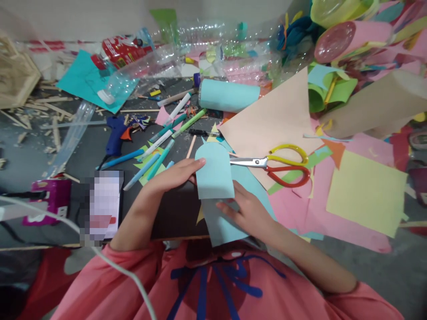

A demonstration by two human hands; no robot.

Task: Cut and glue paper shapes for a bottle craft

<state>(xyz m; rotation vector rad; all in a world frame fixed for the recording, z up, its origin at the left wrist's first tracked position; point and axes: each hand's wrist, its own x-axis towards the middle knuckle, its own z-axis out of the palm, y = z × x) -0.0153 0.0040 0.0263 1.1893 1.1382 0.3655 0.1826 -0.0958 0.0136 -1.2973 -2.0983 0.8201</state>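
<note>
A light blue paper piece with a rounded top (pixel 215 171) is between my hands, above a larger light blue sheet (pixel 223 224). My left hand (pixel 182 173) grips its left edge, thumb on top and the other fingers mostly hidden. At the lower right edge is my right hand (pixel 248 209), its thumb and fingers apart; some fingertips pass behind the piece. Scissors with yellow and red handles (pixel 262 162) lie just right of the piece, on paper, blades pointing left. Several markers (pixel 160 144) lie beyond my left hand.
A blue glue gun (pixel 116 133) and a phone (pixel 105 204) are at the left. Plastic bottles (pixel 147 66) and a blue-wrapped tube (pixel 230 94) lie at the back. Coloured paper (pixel 367 191) covers the right side. A white cable (pixel 110 262) crosses the lower left.
</note>
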